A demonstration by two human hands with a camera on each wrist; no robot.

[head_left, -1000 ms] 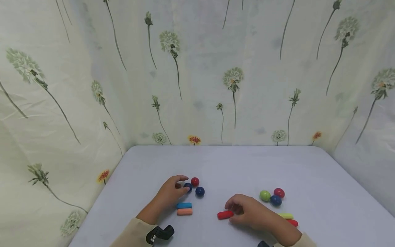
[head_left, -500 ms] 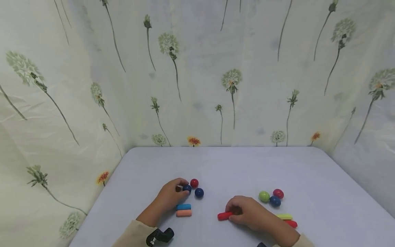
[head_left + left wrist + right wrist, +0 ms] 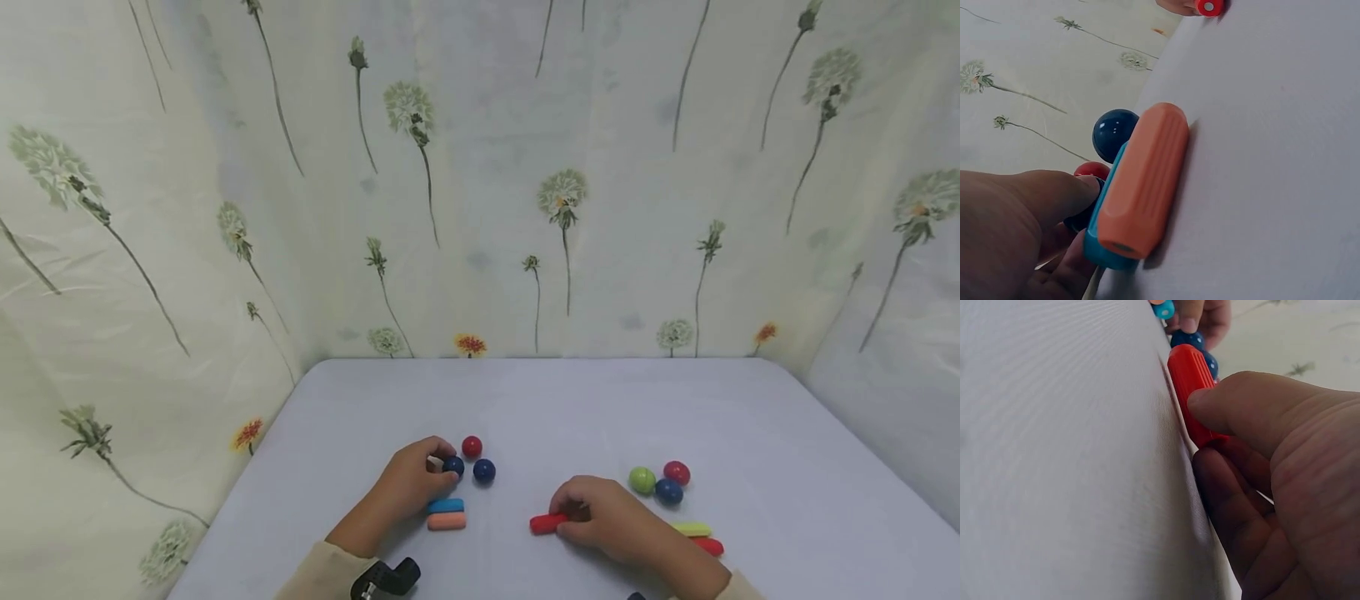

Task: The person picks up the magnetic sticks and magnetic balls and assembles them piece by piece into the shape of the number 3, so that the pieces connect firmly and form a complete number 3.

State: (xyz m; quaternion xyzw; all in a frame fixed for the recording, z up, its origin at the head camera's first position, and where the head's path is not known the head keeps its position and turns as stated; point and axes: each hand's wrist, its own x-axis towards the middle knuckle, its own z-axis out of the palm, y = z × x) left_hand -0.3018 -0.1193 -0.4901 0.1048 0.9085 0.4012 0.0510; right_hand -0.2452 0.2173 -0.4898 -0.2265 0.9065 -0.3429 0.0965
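My left hand (image 3: 411, 477) pinches a dark blue ball (image 3: 453, 467) between thumb and fingers on the table. Close by are a red ball (image 3: 472, 447) and a second dark blue ball (image 3: 484, 472). Just below that hand, a blue stick (image 3: 446, 505) and an orange ribbed stick (image 3: 1146, 178) lie side by side. My right hand (image 3: 611, 517) pinches one end of a short red ribbed stick (image 3: 1192, 384), low over the table, its free end pointing left. A round silvery dot shows on that end in the left wrist view.
Right of the right hand sit a green ball (image 3: 642, 480), a red ball (image 3: 677, 473) and a blue ball (image 3: 669, 492). A yellow-green stick (image 3: 694, 529) and another red stick (image 3: 709, 547) lie partly behind the right forearm. A flowered curtain (image 3: 480, 183) surrounds the white table (image 3: 570, 400).
The left fingers have closed in around the dark blue ball. The right fingers have tightened on the red stick. The head view has tilted slightly; the other pieces stay put.
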